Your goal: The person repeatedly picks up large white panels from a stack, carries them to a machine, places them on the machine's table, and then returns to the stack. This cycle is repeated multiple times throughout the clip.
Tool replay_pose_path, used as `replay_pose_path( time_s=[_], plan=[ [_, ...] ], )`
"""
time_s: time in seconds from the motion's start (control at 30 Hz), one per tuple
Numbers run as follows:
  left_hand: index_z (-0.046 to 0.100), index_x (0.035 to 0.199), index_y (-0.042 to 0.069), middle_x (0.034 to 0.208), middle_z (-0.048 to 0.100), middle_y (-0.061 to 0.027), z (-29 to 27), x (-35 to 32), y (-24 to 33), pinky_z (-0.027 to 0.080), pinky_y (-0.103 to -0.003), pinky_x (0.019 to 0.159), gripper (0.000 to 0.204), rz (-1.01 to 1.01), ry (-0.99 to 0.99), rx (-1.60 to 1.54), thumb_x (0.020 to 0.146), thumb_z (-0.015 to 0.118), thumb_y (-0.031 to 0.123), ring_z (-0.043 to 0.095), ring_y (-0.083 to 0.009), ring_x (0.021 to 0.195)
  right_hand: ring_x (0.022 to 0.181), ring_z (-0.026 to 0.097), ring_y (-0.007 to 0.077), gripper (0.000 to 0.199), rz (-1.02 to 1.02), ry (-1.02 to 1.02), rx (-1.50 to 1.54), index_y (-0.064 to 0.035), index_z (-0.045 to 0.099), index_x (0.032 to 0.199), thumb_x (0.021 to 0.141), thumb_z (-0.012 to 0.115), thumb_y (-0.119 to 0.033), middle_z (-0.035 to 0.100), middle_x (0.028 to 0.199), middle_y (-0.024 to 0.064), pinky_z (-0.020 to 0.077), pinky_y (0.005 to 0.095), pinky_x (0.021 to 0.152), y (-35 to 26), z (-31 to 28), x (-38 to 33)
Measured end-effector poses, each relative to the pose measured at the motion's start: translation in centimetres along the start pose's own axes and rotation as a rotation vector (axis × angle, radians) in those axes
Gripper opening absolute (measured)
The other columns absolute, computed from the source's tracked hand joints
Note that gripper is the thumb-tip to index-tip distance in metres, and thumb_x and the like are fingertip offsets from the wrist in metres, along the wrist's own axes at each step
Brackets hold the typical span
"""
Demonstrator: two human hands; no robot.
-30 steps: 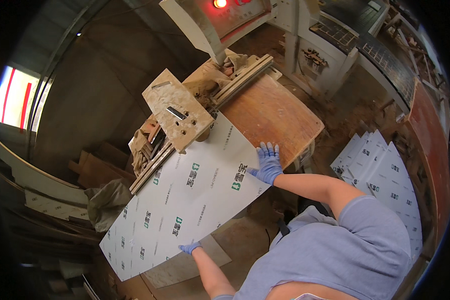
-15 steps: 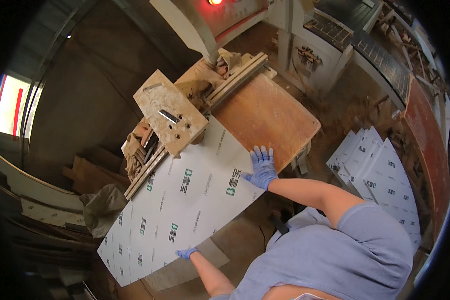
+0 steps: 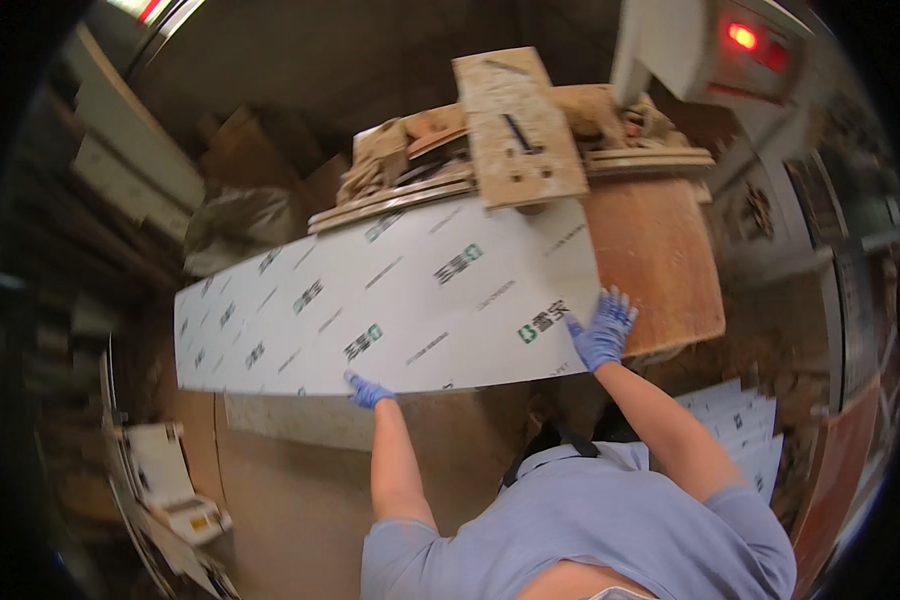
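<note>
A long white panel (image 3: 400,300) with printed film lies across a worn brown wooden tabletop (image 3: 655,260), its far edge along a wooden fence (image 3: 390,208). My left hand (image 3: 372,391), in a blue glove, grips the panel's near edge; its thumb shows on top and the other fingers are mostly hidden. At the panel's right end my gloved right hand (image 3: 602,330) rests with fingers spread, partly over the tabletop. A dusty wooden board (image 3: 520,120) with holes and a dark metal piece overhangs the panel's far edge.
A grey machine housing (image 3: 705,50) with a lit red lamp stands at the far right. Rags (image 3: 375,165) lie behind the fence. Similar printed panels (image 3: 740,420) are stacked at lower right. A crumpled sack (image 3: 240,228) and leaning boards (image 3: 130,185) are at left.
My view has turned, so the panel now runs nearly level across it. Both hands keep about the same places on the panel, which shows no clear shift against the fence.
</note>
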State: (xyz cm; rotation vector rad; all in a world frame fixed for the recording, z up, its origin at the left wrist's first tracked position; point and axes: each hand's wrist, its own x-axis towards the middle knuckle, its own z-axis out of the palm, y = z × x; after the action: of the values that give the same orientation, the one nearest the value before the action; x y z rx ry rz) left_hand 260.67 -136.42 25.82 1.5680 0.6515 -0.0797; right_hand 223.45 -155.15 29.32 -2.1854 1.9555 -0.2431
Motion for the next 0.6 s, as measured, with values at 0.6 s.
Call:
replay_pose_path(
  time_s=[0.6],
  plan=[
    [0.044, 0.119, -0.006, 0.108, 0.058, -0.0227, -3.0, 3.9, -0.9, 0.057, -0.041, 0.071, 0.069, 0.167, 0.15, 0.087, 0.078, 0.068, 0.044, 0.063, -0.0319, 0.083, 0.138, 0.012, 0.0352, 0.087, -0.056, -0.055, -0.027, -0.0003, 0.028, 0.139, 0.079, 0.052, -0.058, 0.021, 0.148, 0.0163, -0.001, 0.051, 0.111, -1.6, -0.4, -0.3]
  ],
)
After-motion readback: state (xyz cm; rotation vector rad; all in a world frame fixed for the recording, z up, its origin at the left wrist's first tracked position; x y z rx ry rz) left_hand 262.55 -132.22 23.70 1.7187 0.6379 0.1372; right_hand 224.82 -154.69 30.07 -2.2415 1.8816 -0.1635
